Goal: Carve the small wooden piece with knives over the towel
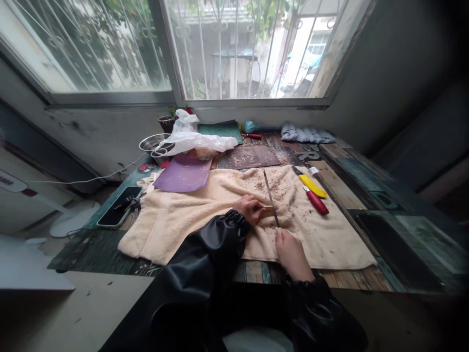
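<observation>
My left hand (249, 209) is closed on a small, light wooden piece (268, 209), pressed low over the cream towel (176, 220). Its exact shape is too small to make out. In my right hand (293, 252), the fingers are wrapped round the near end of a long, thin metal file (270, 195). The file points away from me and crosses the end of the wooden piece. Brown shavings are scattered on the towel around it. Right of the file lie a yellow-handled knife (312, 186) and a red-handled knife (315, 200).
A purple sheet (183, 175) overlaps the towel's far left. Further left is a phone (117, 209) with keys on it. Behind stand a metal bowl (145, 144), a white plastic bag (186, 139), a green mat (222, 131), a brown board (254, 156) and a grey bundle (306, 134).
</observation>
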The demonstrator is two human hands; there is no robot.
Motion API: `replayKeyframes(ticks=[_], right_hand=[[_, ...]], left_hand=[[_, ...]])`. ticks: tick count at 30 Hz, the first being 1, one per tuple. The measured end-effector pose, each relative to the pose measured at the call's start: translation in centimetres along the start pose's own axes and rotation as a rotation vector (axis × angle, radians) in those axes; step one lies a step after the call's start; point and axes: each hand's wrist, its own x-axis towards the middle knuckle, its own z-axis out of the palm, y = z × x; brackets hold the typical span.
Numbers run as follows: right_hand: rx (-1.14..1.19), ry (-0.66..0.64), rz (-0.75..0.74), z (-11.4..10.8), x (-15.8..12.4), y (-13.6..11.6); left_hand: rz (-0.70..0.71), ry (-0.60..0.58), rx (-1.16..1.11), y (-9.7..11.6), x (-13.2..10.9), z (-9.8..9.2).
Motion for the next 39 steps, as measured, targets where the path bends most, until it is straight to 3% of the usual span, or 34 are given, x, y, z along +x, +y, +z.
replayKeyframes(ticks=[9, 17, 28, 39], right_hand=[[0.014, -0.026, 0.011, 0.0, -0.2, 0.2], [0.119, -0.059, 0.017, 0.1, -0.8, 1.2], [0.088, -0.086, 0.020, -1.0, 2.5, -0.1], [-0.008, -0.128, 0.026, -2.0, 2.3, -0.4]], left_hand=[[-0.019, 0.007, -0.010, 0.8, 0.0, -0.7], [-0.034, 0.009, 0.010, -0.3, 0.4, 0.0], [0.092, 0.050, 0.048, 0.2, 0.1, 0.1], [0.109, 0.013, 0.075, 0.2, 0.0, 0.1]])
